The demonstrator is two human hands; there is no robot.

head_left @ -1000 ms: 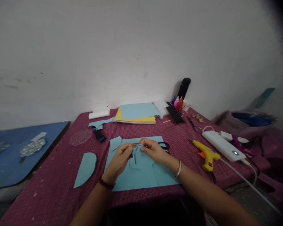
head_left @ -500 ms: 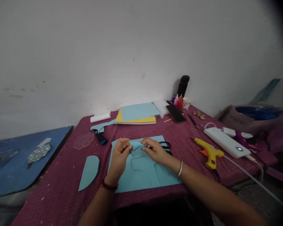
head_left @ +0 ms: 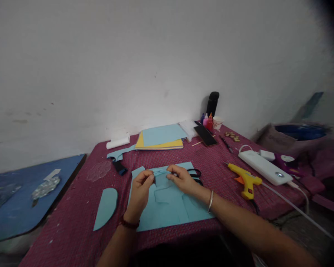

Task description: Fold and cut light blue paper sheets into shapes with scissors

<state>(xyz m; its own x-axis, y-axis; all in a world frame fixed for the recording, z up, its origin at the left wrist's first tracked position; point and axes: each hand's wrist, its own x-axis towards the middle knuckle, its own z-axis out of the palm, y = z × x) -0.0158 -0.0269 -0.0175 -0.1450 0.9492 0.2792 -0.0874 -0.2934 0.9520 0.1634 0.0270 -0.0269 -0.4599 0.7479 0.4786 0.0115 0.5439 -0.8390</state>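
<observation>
pinching blue piece (head_left: 161, 172): left hand (head_left: 140, 187), right hand (head_left: 183, 180), above maroon tablecloth (head_left: 75, 218), facing pale wall (head_left: 156, 52).

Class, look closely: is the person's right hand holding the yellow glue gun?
No, the yellow glue gun lies on the red cloth, while the right hand pinches a small blue piece.

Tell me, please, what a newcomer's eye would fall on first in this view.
Probably the bright yellow glue gun, lying on the magenta cloth at the right. Next come the left hand and right hand at the centre, pinching a small light-blue piece over a larger light-blue sheet. Behind them, near the wall, yellow paper shows beneath a pale blue sheet.
</observation>
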